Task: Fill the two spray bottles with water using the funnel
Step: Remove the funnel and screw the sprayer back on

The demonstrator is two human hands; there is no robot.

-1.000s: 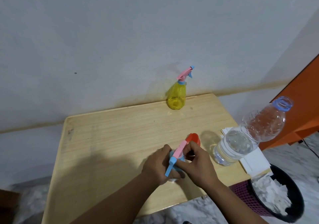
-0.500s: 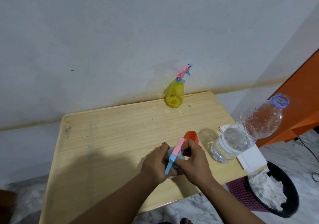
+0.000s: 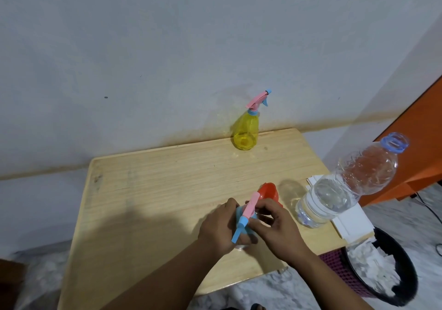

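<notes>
A near spray bottle stands on the wooden table (image 3: 148, 190), mostly hidden by my hands; only its pink and blue spray head (image 3: 246, 214) shows. My left hand (image 3: 220, 228) wraps around the bottle's body. My right hand (image 3: 275, 226) grips the spray head at the bottle's neck. An orange funnel (image 3: 340, 193) lies on the table just behind my hands. A yellow spray bottle (image 3: 246, 133) with its pink head on stands at the far edge by the wall. A large clear water bottle (image 3: 334, 190), uncapped and partly full, stands to the right.
White folded papers (image 3: 351, 221) lie under the water bottle at the table's right edge. A black bin (image 3: 401, 283) with white paper stands on the floor at the right. An orange cabinet (image 3: 421, 147) is at the far right. A grey wall runs behind the table.
My hands stay on the near spray bottle; my right fingers have shifted a little around the spray head. The view has drifted slightly.
</notes>
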